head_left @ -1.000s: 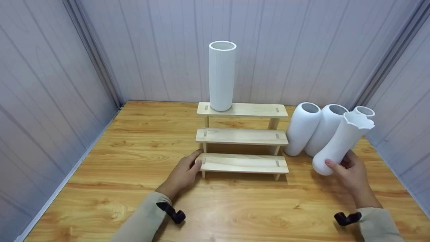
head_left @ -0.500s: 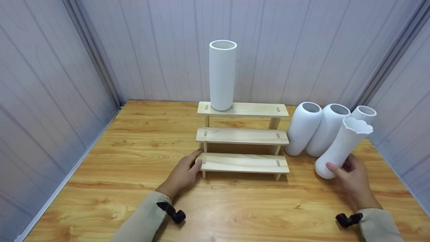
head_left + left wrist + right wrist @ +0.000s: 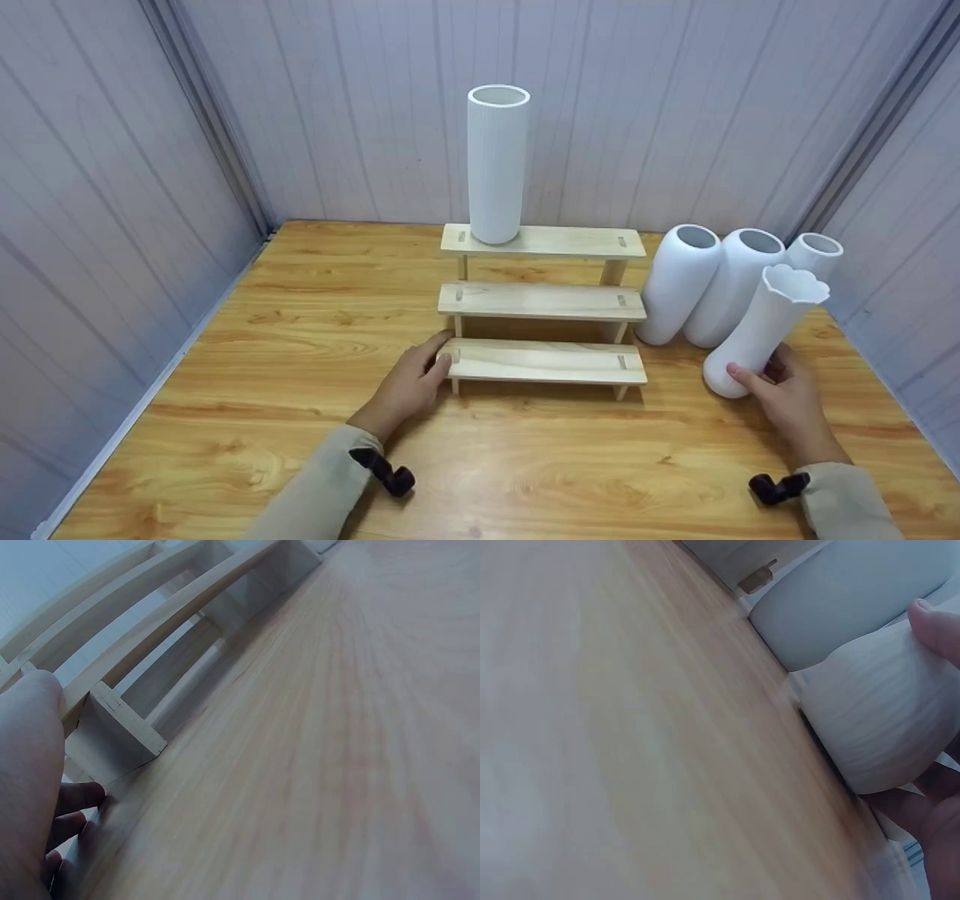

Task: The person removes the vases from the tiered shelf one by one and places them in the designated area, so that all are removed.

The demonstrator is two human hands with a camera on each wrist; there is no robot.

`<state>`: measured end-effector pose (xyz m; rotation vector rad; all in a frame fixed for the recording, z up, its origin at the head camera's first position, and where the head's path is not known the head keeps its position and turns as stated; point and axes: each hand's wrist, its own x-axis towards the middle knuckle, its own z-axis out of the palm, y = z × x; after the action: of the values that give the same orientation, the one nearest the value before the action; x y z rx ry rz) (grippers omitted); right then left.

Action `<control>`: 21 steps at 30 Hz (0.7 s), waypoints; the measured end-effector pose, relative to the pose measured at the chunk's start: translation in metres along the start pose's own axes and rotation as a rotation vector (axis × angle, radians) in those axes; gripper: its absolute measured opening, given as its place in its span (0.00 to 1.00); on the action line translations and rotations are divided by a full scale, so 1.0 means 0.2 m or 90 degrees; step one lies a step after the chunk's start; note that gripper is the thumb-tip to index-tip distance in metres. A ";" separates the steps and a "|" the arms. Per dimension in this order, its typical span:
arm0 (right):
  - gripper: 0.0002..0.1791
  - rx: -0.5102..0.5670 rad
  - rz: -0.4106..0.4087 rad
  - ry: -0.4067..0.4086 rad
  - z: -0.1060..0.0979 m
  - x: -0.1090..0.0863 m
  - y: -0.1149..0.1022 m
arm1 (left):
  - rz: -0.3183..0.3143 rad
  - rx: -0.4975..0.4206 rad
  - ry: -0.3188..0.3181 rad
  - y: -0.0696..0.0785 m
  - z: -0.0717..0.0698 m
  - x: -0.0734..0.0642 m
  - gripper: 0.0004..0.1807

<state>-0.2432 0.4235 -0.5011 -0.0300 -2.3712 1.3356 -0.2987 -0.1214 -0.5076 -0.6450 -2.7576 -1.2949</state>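
My right hand [image 3: 787, 401] holds a white vase [image 3: 769, 322] with a scalloped rim by its rounded base, thumb in front and fingers behind. In the right wrist view the base of this vase [image 3: 885, 705] is close over the table. My left hand [image 3: 405, 386] grips the left end of the lowest step of a three-step wooden stand [image 3: 547, 360]. Its thumb [image 3: 41, 694] lies at the edge of the board, with the fingertips down by the stand's leg. On the top step, toward the left, a tall ribbed cylindrical vase [image 3: 496, 165] stands upright.
Right of the stand are two smooth white vases [image 3: 681, 289] [image 3: 735, 292] and a narrower white vase [image 3: 817, 255] behind the held one. All rest on the wood-grain table [image 3: 300, 315]. Panelled walls [image 3: 360, 112] close off the back and both sides.
The scalloped vase has come down slightly and tipped a little more upright in my right hand. My left hand stays on the stand.
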 end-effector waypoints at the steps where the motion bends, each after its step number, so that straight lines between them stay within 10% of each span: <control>1: 0.38 -0.001 0.001 -0.002 0.00 0.00 0.00 | -0.002 0.002 0.000 0.00 0.00 0.00 0.26; 21: 0.43 -0.042 0.055 -0.033 0.00 0.01 -0.02 | -0.013 0.008 0.012 0.00 0.00 -0.01 0.27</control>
<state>-0.2446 0.4219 -0.4979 -0.1191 -2.4818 1.3111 -0.2972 -0.1209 -0.5077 -0.6033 -2.7619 -1.2793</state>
